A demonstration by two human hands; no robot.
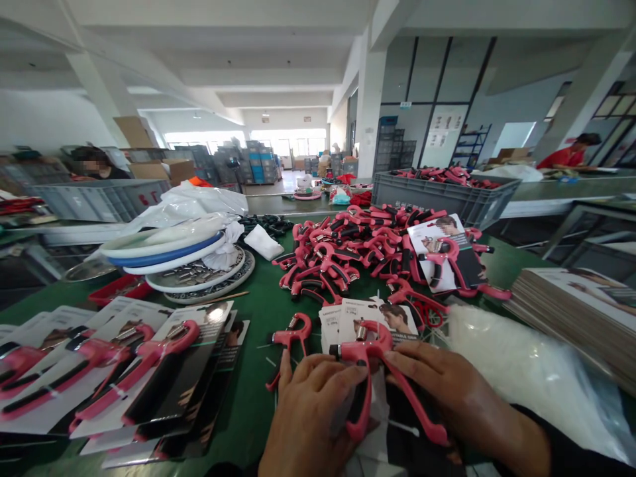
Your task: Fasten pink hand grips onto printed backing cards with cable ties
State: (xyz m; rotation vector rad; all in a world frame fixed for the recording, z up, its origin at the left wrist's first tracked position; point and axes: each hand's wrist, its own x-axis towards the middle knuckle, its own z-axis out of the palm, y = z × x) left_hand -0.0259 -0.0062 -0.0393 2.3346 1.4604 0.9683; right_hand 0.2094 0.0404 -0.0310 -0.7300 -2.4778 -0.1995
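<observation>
A pink and black hand grip (382,344) lies on a printed card (400,319) near the front of the green table. My left hand (314,407) has its fingers on the grip's left side, the thumb hidden underneath. From the right, my right hand (447,387) presses its fingers against the right handle near the top. A white tie end crosses the card below the handles. Just left of the card, another pink grip (293,336) lies on the table beside thin white ties.
Carded grips (163,364) are stacked at left. A heap of pink grips (348,245) lies ahead, with a grey crate (447,199) behind. Stacked plates (169,252) stand back left. At right are a plastic bag (527,364) and a card stack (571,311). Two people sit further off.
</observation>
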